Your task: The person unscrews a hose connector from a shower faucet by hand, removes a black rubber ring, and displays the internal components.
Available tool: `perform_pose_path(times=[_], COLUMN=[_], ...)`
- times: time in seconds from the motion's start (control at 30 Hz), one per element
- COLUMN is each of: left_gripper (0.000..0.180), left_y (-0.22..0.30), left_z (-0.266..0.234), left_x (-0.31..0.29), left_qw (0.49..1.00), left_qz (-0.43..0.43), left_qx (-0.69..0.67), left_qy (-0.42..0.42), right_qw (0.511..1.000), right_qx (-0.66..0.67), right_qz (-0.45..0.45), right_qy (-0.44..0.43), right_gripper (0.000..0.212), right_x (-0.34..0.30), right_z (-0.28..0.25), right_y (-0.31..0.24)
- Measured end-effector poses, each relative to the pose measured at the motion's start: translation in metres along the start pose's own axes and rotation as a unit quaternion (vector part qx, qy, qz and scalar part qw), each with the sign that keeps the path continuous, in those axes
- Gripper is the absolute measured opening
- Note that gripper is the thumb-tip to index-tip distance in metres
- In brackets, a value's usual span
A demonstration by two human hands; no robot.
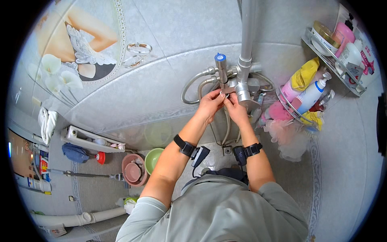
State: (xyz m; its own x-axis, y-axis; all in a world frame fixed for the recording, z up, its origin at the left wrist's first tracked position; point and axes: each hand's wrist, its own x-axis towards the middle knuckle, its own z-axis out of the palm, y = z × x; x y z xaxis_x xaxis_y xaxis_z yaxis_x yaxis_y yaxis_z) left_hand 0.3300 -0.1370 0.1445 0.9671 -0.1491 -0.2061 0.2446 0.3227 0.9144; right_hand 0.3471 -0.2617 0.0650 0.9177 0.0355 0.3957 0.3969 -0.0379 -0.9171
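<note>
Two bare hands meet at a metal shower valve on a grey tiled bathroom wall, seen from above.

At far left, a white towel (pixel 47 123) hangs on the wall, and low on the floor sit a pink basin (pixel 133 170) and a green bowl (pixel 153 158) side by side. Toward the middle, the left hand (pixel 210 105) reaches up to the shower valve (pixel 236 84), its fingers curled together and pinching a small part at the valve's underside (the part itself is too small to make out). The right hand (pixel 236 109) is touching the left, its fingers also closed on the same spot just below the valve body. Both wrists wear black straps. A blue-capped handle (pixel 220 64) stands upright on the valve, beside a grey vertical pipe (pixel 246 36). Further right, wire shelves (pixel 294 109) hold bottles, with a white pump bottle (pixel 312 93) among them.
</note>
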Motion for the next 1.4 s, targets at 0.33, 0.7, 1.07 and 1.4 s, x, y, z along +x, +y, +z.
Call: perform_pose_path(times=[0.33,0.7,1.07,1.4], left_gripper=[0.041,0.034,0.024,0.034], left_y=[-0.016,-0.002,-0.006,-0.022], left_z=[-0.007,0.000,-0.006,-0.013], left_x=[-0.001,-0.002,0.004,0.011], left_qw=[0.981,0.993,0.998,0.989], left_qz=[0.161,0.103,0.037,0.144], left_qx=[0.110,0.052,-0.047,-0.005], left_qy=[0.003,-0.005,0.002,-0.033], right_qw=[0.999,0.997,0.995,0.987], right_qx=[0.039,-0.075,-0.087,-0.159], right_qz=[-0.009,-0.032,0.023,-0.014], right_qy=[-0.034,-0.014,-0.035,-0.023], right_gripper=[0.041,0.039,0.041,0.041], right_x=[0.009,0.013,0.015,0.013], right_z=[0.000,-0.005,-0.009,-0.009], right_y=[-0.003,0.012,0.003,-0.024])
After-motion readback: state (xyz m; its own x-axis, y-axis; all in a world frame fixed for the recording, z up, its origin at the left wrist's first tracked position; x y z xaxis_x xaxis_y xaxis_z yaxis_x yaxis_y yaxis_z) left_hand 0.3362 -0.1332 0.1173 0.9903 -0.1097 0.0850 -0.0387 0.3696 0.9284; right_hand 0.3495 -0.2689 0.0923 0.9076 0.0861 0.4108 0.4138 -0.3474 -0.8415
